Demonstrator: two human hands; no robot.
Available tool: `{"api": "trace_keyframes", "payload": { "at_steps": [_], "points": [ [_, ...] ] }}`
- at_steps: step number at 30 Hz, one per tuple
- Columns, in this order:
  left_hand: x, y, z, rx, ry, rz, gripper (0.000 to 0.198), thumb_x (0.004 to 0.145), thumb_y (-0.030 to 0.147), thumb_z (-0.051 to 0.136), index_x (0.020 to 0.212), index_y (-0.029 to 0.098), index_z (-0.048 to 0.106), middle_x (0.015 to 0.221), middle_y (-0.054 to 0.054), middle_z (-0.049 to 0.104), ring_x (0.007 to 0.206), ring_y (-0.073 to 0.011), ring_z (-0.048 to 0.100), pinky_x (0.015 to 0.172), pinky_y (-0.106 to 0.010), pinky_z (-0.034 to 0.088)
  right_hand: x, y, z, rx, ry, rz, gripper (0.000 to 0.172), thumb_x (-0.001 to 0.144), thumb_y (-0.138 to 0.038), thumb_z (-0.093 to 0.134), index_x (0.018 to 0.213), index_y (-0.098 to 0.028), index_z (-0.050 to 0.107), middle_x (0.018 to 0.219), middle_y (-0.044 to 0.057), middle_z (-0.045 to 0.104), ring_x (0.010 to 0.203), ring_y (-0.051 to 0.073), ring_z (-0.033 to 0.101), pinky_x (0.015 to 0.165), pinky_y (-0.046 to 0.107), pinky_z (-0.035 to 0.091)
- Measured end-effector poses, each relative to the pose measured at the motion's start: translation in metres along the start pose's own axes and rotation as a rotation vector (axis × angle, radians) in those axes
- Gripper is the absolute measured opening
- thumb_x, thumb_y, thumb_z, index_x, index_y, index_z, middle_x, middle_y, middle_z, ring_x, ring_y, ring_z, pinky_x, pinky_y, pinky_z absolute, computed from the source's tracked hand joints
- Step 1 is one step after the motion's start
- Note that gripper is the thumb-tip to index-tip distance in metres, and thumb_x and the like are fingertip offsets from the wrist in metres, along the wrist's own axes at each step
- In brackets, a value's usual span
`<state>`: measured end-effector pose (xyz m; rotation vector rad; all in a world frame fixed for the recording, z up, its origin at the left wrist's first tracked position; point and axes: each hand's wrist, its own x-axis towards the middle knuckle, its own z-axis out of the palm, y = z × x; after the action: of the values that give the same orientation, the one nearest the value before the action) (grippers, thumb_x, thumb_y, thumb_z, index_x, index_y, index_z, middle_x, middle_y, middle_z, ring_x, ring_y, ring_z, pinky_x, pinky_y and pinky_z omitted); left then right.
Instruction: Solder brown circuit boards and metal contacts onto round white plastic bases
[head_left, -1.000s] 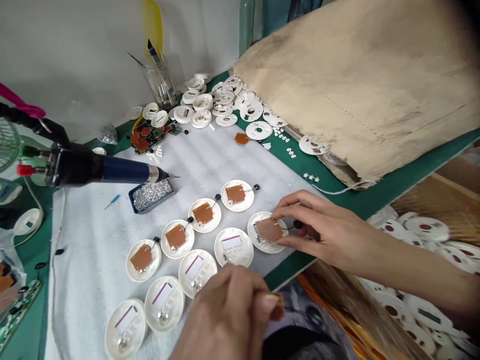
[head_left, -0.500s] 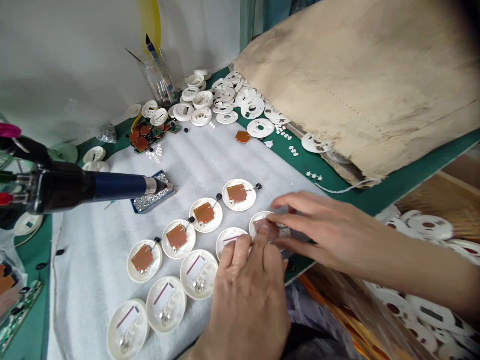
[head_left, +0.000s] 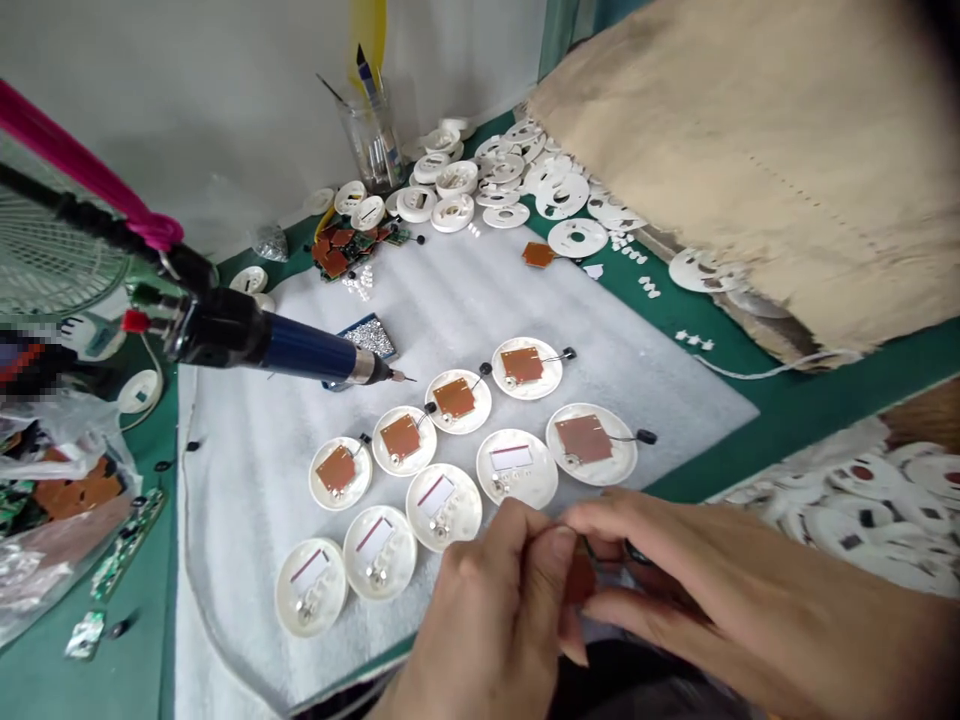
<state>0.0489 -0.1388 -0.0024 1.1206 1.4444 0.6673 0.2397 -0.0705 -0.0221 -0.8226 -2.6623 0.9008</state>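
Observation:
My left hand and my right hand meet at the bottom of the view, with a small copper-brown circuit board pinched between their fingers. A black lead shows beside my right fingertips. Just above them lies a bare white round plastic base, with a board-topped base up to its right. Several more white bases stand in rows on the foam, some carrying copper boards with black-tipped wires, others bare.
A blue-handled soldering iron hangs over the white foam sheet, its tip near a tin of solder bits. Loose white plastic rings are heaped on the green mat beneath a beige paper sack.
My right hand has left the base at the row's end, and its board stays there. Both hands now meet at the lower edge on a board. The view has shifted, and the iron has moved.

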Motion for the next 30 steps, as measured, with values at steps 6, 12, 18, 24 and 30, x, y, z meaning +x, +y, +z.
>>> {"api": "trace_keyframes", "payload": {
  "at_steps": [6,12,18,24,30],
  "points": [
    [-0.005,-0.013,-0.025,0.381,0.488,0.169,0.02,0.102,0.039,0.05,0.112,0.024,0.059,0.078,0.002,0.073,0.069,-0.0156,0.063,0.068,-0.027,0.05,0.034,0.002,0.0,-0.247,0.18,-0.066,0.031,0.102,-0.043,0.037,0.112,-0.02,0.056,0.103,0.002,0.06,0.073,0.007,0.064,0.057,0.021,0.049],
    [0.012,-0.029,-0.021,0.87,0.63,0.471,0.018,0.096,0.026,0.063,0.114,0.025,0.064,0.124,-0.005,0.069,0.101,-0.026,0.056,0.087,-0.041,0.046,0.054,0.016,0.012,-0.295,0.184,-0.02,0.031,0.101,-0.041,0.04,0.11,-0.017,0.057,0.115,0.005,0.052,0.076,0.004,0.062,0.063,0.021,0.052],
    [0.016,-0.031,-0.006,1.054,0.596,0.401,0.036,0.09,0.022,0.072,0.125,0.032,0.066,0.132,-0.003,0.064,0.105,-0.027,0.054,0.083,-0.041,0.047,0.059,0.011,0.012,-0.272,0.204,-0.078,0.026,0.101,-0.027,0.04,0.101,-0.013,0.062,0.1,0.003,0.054,0.069,0.001,0.059,0.062,0.016,0.049],
    [0.014,-0.033,-0.006,1.159,0.596,0.418,0.044,0.088,0.021,0.075,0.129,0.032,0.065,0.133,-0.006,0.064,0.106,-0.0278,0.056,0.082,-0.041,0.05,0.061,0.009,0.01,-0.21,0.173,-0.069,0.026,0.1,-0.026,0.041,0.1,-0.015,0.064,0.099,0.003,0.055,0.067,0.001,0.058,0.06,0.016,0.048],
    [0.018,-0.031,-0.007,1.158,0.58,0.477,0.043,0.086,0.029,0.077,0.127,0.023,0.066,0.129,-0.01,0.066,0.102,-0.0289,0.056,0.078,-0.041,0.051,0.062,0.022,0.003,-0.172,0.077,-0.081,0.022,0.099,-0.022,0.042,0.101,-0.017,0.063,0.102,0.002,0.056,0.071,0.0,0.057,0.063,0.014,0.046]
  ]
}}
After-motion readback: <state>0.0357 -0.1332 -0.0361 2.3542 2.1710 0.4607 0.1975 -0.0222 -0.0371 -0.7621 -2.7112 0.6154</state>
